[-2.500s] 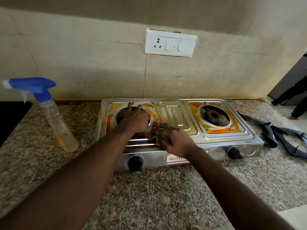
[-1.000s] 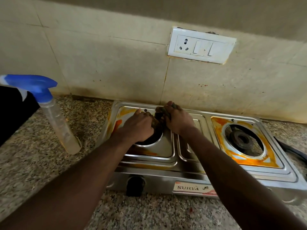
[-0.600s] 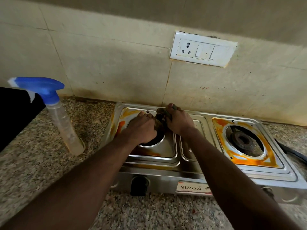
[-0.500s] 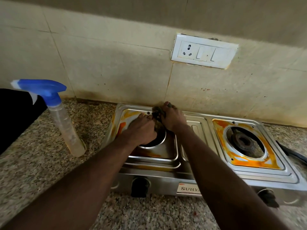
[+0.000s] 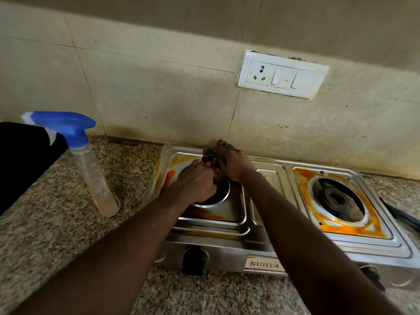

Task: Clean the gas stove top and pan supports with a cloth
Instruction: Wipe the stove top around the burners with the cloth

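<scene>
A person's right hand [image 5: 235, 163] is pressing a dark cloth [image 5: 212, 153] — bunched tight in its fingers — into the stove's [image 5: 268, 253] back-left corner, scrubbing orange residue [image 5: 179, 160] there, while the left hand [image 5: 196, 183] is resting curled over the burner, apparently bracing.

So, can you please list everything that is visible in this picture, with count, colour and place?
stove: 1, steel with orange stains, on the counter against the wall
burner: 1 seen clearly, dark, right side of the stove
knobs: 2, black, front of the stove
spray bottle: 1, clear with blue head, left of the stove
counter: 1, speckled granite
socket plate: 1, white, on the wall tiles
dark object: 1, right edge, partly out of view
cloth: 1, dark, back of the left burner well
hands: left hand over the left burner well, right hand on the cloth
</scene>
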